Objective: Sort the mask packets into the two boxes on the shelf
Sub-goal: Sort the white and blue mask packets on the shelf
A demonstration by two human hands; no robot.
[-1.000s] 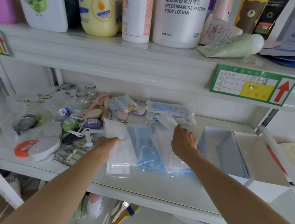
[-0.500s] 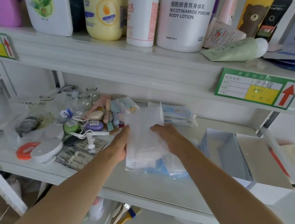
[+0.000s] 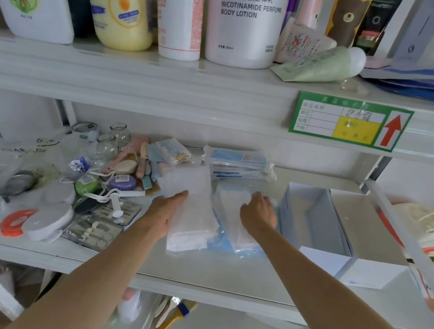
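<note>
Both boxes (image 3: pixel 315 224), right of the pile, look empty; sorting not begun. Packets (image 3: pixel 238 165) lie mid-shelf. Left hand (image 3: pixel 164 213) rests flat on a white packet (image 3: pixel 189 217); right hand (image 3: pixel 257 214) curls onto a blue-backed one (image 3: pixel 229 218), grip unclear.

You had one view only: a wide-angle camera on your head, facing forward and down at the middle shelf (image 3: pixel 220 277) from close range, with both forearms entering from the bottom edge of the frame.
</note>
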